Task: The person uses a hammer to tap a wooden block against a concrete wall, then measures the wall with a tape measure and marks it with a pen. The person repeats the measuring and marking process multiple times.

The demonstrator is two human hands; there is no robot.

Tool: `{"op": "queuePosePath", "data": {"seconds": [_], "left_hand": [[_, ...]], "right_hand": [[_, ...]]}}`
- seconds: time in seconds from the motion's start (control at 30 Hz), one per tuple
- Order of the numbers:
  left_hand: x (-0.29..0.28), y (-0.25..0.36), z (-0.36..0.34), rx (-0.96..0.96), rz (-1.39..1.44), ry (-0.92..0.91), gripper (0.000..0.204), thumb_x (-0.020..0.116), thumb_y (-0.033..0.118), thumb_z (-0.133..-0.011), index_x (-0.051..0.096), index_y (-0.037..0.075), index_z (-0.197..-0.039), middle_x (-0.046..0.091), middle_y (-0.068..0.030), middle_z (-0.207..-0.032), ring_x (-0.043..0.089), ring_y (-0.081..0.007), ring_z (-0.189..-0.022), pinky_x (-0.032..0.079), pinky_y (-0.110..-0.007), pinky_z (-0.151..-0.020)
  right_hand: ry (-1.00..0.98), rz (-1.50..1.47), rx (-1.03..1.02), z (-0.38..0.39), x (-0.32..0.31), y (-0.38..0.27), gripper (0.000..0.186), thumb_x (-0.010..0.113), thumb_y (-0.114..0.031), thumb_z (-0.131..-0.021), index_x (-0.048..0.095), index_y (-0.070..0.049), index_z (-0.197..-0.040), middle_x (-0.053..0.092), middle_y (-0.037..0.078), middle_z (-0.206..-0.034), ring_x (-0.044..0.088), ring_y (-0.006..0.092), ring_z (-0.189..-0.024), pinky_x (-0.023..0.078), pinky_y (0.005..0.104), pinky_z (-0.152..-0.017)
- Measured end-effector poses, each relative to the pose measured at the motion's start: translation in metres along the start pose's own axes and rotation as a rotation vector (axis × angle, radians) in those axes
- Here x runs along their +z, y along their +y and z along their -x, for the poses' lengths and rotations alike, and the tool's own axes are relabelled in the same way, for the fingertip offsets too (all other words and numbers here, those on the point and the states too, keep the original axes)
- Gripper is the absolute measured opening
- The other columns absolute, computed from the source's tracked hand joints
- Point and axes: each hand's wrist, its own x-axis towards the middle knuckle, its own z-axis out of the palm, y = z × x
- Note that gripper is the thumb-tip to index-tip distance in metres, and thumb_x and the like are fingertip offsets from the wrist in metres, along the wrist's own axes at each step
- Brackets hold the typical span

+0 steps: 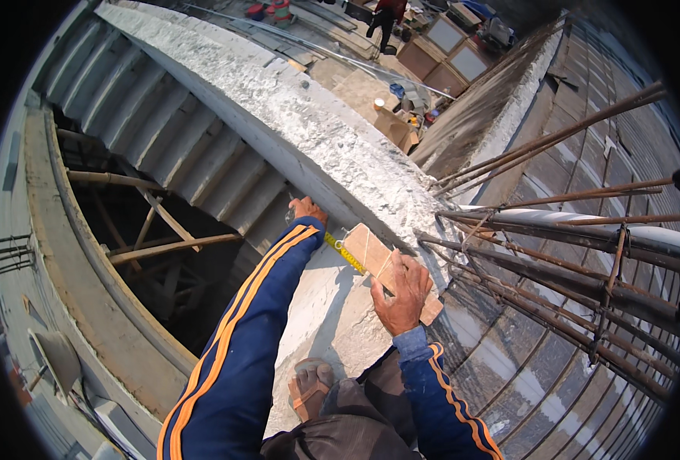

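Two bare hands are at work over one pale concrete ledge (317, 307). The right hand (403, 295) has its fingers curled firmly around one wooden block (369, 251), which has pale string wound about it. The left hand (307, 208) is farther forward, fingers bent, against the side of the low wall (294, 115); what it grips, and how tightly, I cannot tell. One yellow measuring tape (347, 255) lies between the two hands, just beside the block. One foot (309, 383) in a strapped sandal stands on the ledge.

To the left is one flight of steps (194, 149); to the right, one white pipe (577, 216) runs among rusty bars (577, 299), too overlapped to count. Beyond the wall stands one other person (386, 21). Of the containers, one small white tub (379, 103) sits below and one grey bowl (60, 359) at lower left; their contents are unclear.
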Motion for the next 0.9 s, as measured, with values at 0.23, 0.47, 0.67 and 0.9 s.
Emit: {"op": "queuePosePath", "data": {"seconds": [0.23,0.47,0.67,0.9], "left_hand": [[-0.005,-0.002,-0.002,0.028,-0.007,-0.084,0.016,0.074,0.032,-0.081,0.081,0.021,-0.089,0.076,0.0,-0.094,0.056,-0.0295,-0.102,0.043,-0.062,-0.072],[-0.007,-0.001,-0.001,0.009,-0.003,-0.109,0.018,0.073,0.034,-0.083,0.081,0.021,-0.094,0.076,-0.0016,-0.099,0.057,-0.0296,-0.108,0.045,-0.063,-0.075],[0.012,-0.003,-0.011,0.036,0.026,-0.107,0.018,0.075,0.034,-0.079,0.08,0.021,-0.09,0.075,-0.0017,-0.094,0.059,-0.0301,-0.104,0.044,-0.063,-0.069],[0.023,-0.003,-0.01,0.045,-0.001,-0.037,0.017,0.077,0.034,-0.076,0.08,0.022,-0.087,0.075,-0.0006,-0.088,0.059,-0.0302,-0.101,0.043,-0.062,-0.064]], "right_hand": [[-0.007,0.011,-0.013,0.0,-0.001,0.0,0.074,0.078,-0.017,-0.076,0.052,-0.007,-0.145,0.054,0.012,-0.127,0.048,0.0335,-0.117,0.036,0.0479,-0.101],[-0.019,0.002,-0.009,0.001,0.0,0.002,0.074,0.078,-0.02,-0.077,0.052,-0.007,-0.145,0.054,0.012,-0.127,0.048,0.0334,-0.118,0.035,0.0487,-0.101],[-0.028,-0.007,0.001,0.001,0.002,0.004,0.075,0.079,-0.023,-0.078,0.051,-0.008,-0.145,0.053,0.012,-0.128,0.046,0.0334,-0.119,0.034,0.0505,-0.102],[-0.003,0.002,-0.009,0.001,0.001,0.003,0.073,0.078,-0.02,-0.076,0.054,-0.007,-0.144,0.054,0.013,-0.127,0.048,0.0338,-0.117,0.035,0.0492,-0.101]]}}
